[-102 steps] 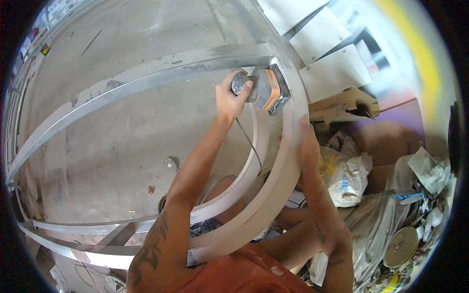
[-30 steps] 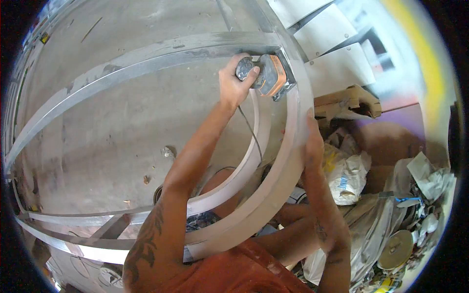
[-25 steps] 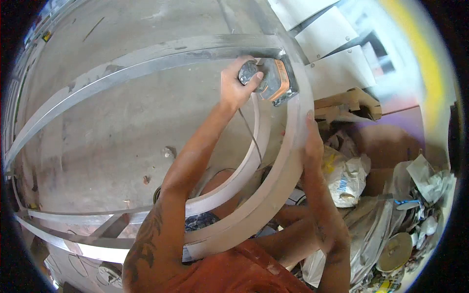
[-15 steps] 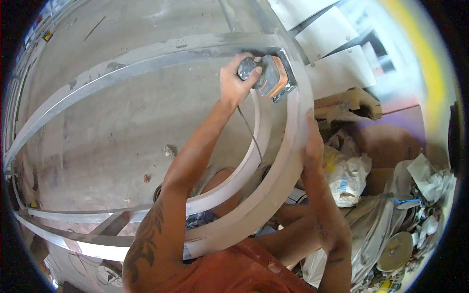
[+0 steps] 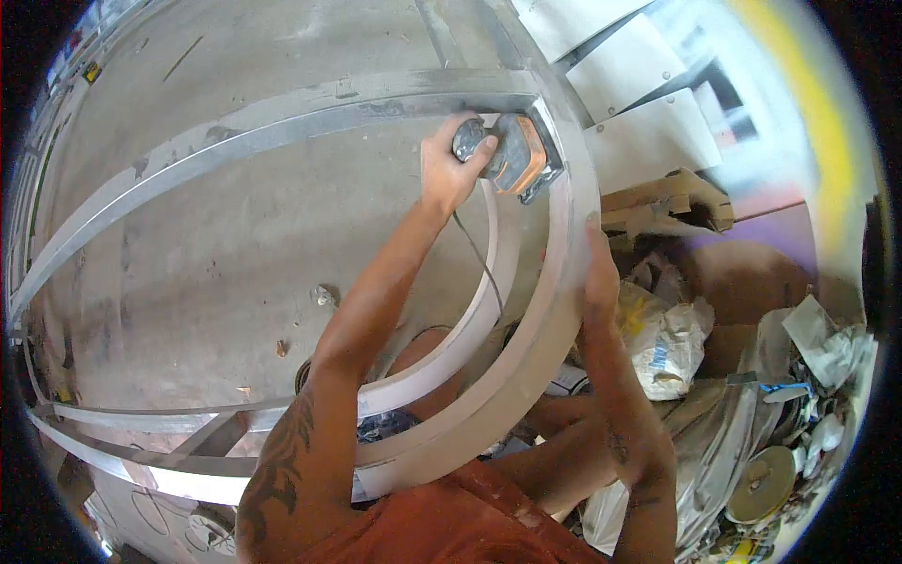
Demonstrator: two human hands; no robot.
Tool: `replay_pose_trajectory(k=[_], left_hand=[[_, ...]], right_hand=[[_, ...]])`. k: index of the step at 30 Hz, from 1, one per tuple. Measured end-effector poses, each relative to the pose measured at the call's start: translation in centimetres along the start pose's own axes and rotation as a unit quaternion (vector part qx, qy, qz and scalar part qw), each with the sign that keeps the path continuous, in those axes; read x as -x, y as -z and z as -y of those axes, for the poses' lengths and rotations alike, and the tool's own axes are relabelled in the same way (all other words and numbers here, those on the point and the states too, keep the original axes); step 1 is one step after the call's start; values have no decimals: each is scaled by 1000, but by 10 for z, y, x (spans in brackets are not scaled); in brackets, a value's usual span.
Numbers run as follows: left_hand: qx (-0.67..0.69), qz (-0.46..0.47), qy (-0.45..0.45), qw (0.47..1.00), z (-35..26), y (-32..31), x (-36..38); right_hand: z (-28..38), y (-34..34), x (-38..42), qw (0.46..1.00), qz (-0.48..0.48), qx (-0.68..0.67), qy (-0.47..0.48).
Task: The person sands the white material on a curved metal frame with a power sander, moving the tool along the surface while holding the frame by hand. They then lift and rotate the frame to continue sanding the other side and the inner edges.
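A black and orange power sander (image 5: 520,155) sits against the inner corner of a large metal frame (image 5: 319,111). My left hand (image 5: 451,162) is closed round its black rounded grip, thumb on top, and a thin cord hangs from beneath the wrist. On the right, my right hand (image 5: 599,268) grips the outer side of the frame's curved bar (image 5: 526,352), just below the sander; most of its fingers are hidden behind the bar. A second, pale inner curve (image 5: 460,343) runs alongside, nearer my left forearm.
White panels (image 5: 648,141) stand at the upper right beside a spray-painted surface. Torn cardboard (image 5: 667,197), a white bag (image 5: 669,348), plastic sheeting and a round disc (image 5: 761,484) crowd the right side. Small debris (image 5: 325,295) lies on the concrete floor (image 5: 235,254). My legs are under the curved bars.
The sander and my left hand have shifted slightly left and down along the corner. My right hand stays at almost the same spot on the curved bar.
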State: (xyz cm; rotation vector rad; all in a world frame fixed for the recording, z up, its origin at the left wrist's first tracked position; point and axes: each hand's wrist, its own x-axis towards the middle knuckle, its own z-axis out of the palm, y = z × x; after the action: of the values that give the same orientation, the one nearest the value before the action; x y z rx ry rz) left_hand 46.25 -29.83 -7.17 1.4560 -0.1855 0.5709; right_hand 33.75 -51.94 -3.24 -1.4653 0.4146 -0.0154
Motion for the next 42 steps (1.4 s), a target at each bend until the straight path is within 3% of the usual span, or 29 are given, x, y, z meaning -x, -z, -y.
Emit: replay_pose_trajectory(k=[3,7,10,12,18,22,30,36,40,42], left_hand=[[-4,6,-40,999,5,2,7],[20,15,-24,999,6,4,16],[51,38,-21,998,3,4,16],[41,20,-64,997,4,2,14],[40,8,-20,999,7,-1,1],[47,-1,32,998,-1,-2,1],[27,14,-131,991,4,0,2],[42,8,13,999,-2,-3,3],[-3,6,-35,999,5,-1,6],[13,21,-35,999,7,2,14]], right_hand=[[-1,0,2,999,-36,24,5],[13,-16,17,999,-32,11,-14],[-7,3,0,999,-22,8,39],[-14,10,-8,993,-57,92,48],[18,-14,18,999,-20,49,-4],[19,-15,25,999,3,24,35],[22,-20,20,999,-18,16,-30],[2,-4,12,999,-29,30,14],[-9,8,-3,998,-22,49,37],[1,0,3,1000,-18,17,-10]])
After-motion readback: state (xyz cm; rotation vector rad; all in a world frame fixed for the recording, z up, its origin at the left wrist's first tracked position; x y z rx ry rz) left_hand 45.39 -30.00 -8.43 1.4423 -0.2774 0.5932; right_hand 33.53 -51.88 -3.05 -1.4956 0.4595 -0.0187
